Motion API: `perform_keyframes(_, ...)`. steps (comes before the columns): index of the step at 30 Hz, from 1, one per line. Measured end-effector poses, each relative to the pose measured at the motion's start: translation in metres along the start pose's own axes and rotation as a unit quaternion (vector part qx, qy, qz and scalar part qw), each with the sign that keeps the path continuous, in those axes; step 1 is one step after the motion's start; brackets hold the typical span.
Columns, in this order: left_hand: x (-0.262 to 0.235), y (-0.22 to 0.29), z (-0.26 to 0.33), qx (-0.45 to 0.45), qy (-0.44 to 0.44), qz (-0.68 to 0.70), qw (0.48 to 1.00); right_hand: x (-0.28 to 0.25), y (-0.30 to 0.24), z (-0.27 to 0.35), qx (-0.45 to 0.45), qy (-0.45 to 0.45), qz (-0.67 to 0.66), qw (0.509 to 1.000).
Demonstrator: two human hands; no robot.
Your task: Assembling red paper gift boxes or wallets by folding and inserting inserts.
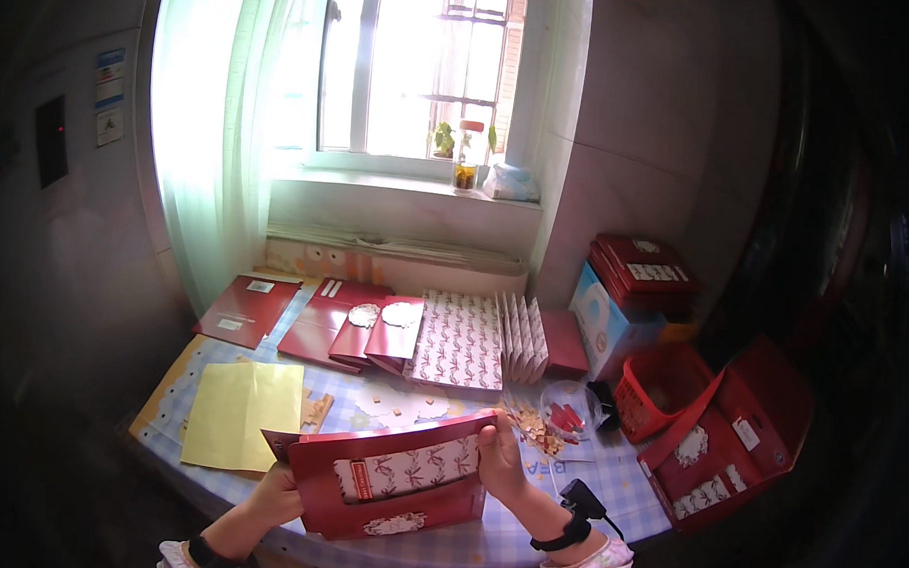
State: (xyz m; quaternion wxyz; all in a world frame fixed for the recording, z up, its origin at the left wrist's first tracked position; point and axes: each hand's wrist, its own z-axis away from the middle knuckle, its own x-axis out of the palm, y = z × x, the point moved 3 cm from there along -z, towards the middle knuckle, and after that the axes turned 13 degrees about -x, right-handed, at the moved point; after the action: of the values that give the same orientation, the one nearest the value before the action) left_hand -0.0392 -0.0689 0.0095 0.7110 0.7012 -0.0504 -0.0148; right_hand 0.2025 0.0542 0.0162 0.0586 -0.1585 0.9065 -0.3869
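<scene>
My left hand (275,495) and right hand (500,458) pinch the red box (388,477) upright, fingers clamped on its ends; squeezing harder could buckle it

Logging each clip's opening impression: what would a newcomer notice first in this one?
The flat red cardboard gift box with a floral-patterned panel, held upright by both hands at the near table edge: left hand at its lower left corner, right hand at its upper right. Behind it on the checked tablecloth lie a yellow paper sheet at left and a stack of red-and-white patterned sheets. The bright window glares above.
</scene>
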Motion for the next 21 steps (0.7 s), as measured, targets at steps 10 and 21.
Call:
perform_keyframes(10,0.001,0.001,-0.001,0.029,0.035,-0.013,0.999,0.002,-0.003,-0.001,-0.011,0.002,0.019,1.0)
perform_keyframes(21,-0.024,-0.037,-0.006,-0.03,0.04,0.283,0.958,0.003,-0.001,-0.005,-0.01,0.032,-0.082,0.996)
